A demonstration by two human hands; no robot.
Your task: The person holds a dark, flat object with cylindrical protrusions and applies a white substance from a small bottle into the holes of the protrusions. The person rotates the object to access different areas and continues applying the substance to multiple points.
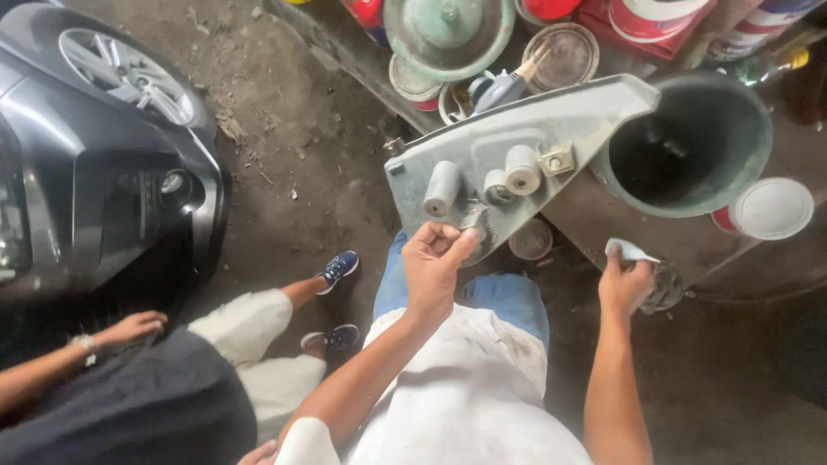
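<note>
A grey-green car lamp housing (551, 120), seen from its back with several round sockets, is held up in front of me. My left hand (435, 263) grips its lower edge near the sockets. My right hand (627, 280) is closed on a small pale blue cloth (631, 251), below the housing's right side and over a small round tin. I wear a white shirt and blue jeans.
A dark grey car bumper and wheel (103, 146) fill the left. Another person in a black top and white trousers (250, 344) crouches at lower left. A dark green bucket (689, 142), paint cans and lids (448, 34) crowd a shelf at the top.
</note>
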